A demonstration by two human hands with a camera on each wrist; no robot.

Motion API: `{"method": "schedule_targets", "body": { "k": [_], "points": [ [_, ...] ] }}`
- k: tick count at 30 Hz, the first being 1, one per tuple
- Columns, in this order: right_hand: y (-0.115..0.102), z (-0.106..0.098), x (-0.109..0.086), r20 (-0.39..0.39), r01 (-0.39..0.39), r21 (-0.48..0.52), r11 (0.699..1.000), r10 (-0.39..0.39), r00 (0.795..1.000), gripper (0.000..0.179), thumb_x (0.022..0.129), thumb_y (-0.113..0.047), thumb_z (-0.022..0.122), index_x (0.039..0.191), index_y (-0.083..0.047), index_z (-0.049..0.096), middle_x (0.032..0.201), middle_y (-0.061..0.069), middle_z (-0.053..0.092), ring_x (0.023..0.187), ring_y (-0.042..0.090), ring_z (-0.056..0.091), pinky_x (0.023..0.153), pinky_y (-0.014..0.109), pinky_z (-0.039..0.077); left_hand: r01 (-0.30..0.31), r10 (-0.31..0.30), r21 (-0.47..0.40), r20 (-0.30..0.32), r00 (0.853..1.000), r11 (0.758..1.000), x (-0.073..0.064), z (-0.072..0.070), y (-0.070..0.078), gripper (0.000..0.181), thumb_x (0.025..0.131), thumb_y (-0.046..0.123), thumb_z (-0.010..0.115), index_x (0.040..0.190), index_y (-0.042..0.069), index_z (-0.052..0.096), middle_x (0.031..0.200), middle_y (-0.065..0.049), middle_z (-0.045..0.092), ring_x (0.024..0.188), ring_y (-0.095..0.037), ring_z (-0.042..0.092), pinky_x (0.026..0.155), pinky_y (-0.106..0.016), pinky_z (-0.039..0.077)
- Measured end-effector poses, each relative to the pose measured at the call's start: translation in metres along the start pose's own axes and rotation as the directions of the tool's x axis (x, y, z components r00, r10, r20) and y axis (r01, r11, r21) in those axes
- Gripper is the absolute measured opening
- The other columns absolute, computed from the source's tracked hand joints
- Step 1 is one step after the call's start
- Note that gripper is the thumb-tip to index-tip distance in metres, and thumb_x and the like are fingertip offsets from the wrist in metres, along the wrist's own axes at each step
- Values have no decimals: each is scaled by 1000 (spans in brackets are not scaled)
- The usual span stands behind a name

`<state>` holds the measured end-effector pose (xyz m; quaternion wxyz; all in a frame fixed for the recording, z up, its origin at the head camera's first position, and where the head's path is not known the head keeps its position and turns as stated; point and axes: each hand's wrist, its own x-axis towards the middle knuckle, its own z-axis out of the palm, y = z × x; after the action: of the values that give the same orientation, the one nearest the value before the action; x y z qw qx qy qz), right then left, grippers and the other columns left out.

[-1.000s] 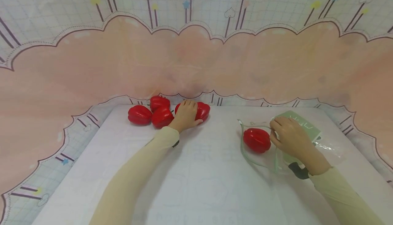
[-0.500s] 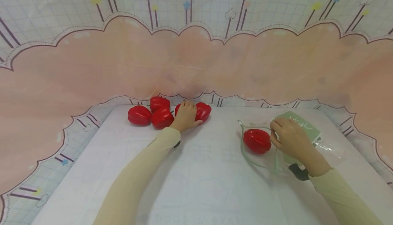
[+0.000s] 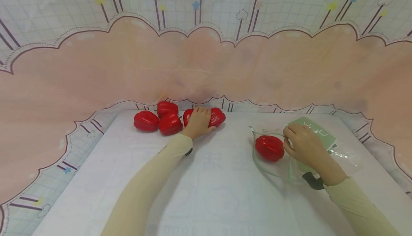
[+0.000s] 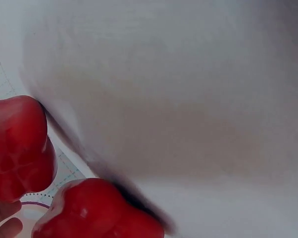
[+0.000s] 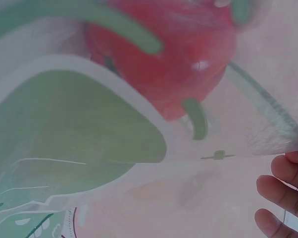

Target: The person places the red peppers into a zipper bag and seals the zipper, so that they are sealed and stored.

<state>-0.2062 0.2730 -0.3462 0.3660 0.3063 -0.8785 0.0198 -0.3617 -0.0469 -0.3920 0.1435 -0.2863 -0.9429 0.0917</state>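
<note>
My left hand [image 3: 198, 121] grips a red bell pepper [image 3: 217, 117] at the back of the table, thumb in front and fingers over its far side. A second bell pepper [image 3: 187, 116] shows just left of that hand, partly covered by it. In the left wrist view, fingertips [image 4: 5, 223] lie by one pepper [image 4: 18, 148], with another pepper [image 4: 97, 210] beside it. My right hand [image 3: 304, 144] pinches the edge of a clear plastic bag [image 3: 271, 173] with green trim and a green printed panel. Another bell pepper [image 3: 269, 148] lies inside the bag's opening, seen through the film in the right wrist view.
Several more red bell peppers [image 3: 146, 121] sit clustered at the back left of the white table [image 3: 206, 193]. A patterned pink cloth [image 3: 206, 64] rises behind the table and along both sides.
My left hand has shifted slightly to the right, and the gripped bell pepper has moved right with it. The right hand, the bag and the pepper in it stay in place.
</note>
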Motion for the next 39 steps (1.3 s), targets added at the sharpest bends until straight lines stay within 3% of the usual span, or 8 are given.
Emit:
{"method": "schedule_targets", "body": {
  "k": [12,19,31,39],
  "points": [
    [0,1,0,-3,-6,2,1000,6,1000,9,66,-1,59,71,-4,52,69,9,54,67,24,51,57,35,44,-7,4,-70,-35,999,998,3,2,6,75,80,46,69,135,3,43,130,-13,56,121,-29,50,107,-46,39],
    [0,0,0,4,-10,1,1000,10,1000,10,66,-1,60,72,-4,52,69,9,54,66,24,51,57,35,45,-11,10,-105,-7,1000,994,5,3,10,78,79,41,71,140,5,38,131,-13,54,123,-29,49,108,-47,38],
    [-1,-3,-1,39,-40,-14,999,41,998,14,65,-1,64,73,-5,54,71,9,55,68,23,51,60,37,49,-50,50,-40,-2,999,998,12,2,16,77,78,35,74,139,2,40,132,-13,54,122,-27,50,105,-43,42],
    [-1,-3,0,56,-51,-20,998,52,997,11,66,-3,62,74,-4,54,72,10,56,69,25,53,62,39,51,-36,36,-68,10,999,997,13,3,18,77,75,28,78,137,2,42,131,-13,54,122,-28,49,105,-42,42]
  ]
}}
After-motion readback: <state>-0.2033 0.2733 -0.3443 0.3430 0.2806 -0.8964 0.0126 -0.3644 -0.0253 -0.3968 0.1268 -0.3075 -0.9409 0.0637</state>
